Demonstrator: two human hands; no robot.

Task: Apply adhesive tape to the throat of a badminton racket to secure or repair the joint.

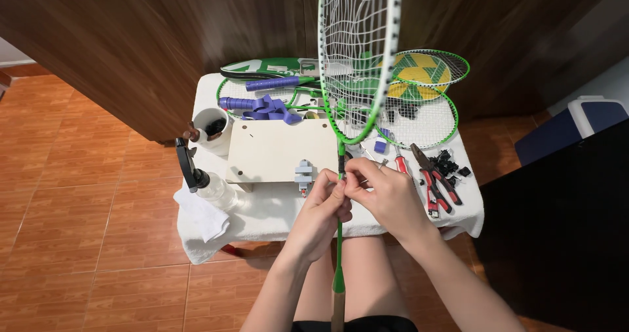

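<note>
Two hands: both pinched on the thin green shaft of one badminton racket (pixel 340 175), just below its head
Left hand (pixel 321 207): fingers curled, thumb and fingertips closed on the shaft from the left
Right hand (pixel 386 194): fingertips closed on the shaft from the right, touching the left hand's fingertips
Racket position: upright, white-strung head raised toward the camera, handle down between the knees, shaft in front of the table's near edge
Table (pixel 262 221): small, covered with a white cloth
Wooden board (pixel 275 150): pale, lying flat mid-table, just left of the shaft
Metal clamp (pixel 303 175): small, grey, at the board's near edge, near the left hand
Pliers (pixel 434 178): red-handled, lying right of the right hand
Black small parts (pixel 449 163): loose heap beside the pliers
Spare rackets (pixel 419 96): several green ones stacked at the table's far side
Purple grip tape (pixel 265 108): loose strip and wrapped handles, behind the board
White cup (pixel 211 126): at the far left, dark items inside
Spray bottle (pixel 203 178): clear with black head, lying on the left
White rag (pixel 203 217): draped over the near left corner
</note>
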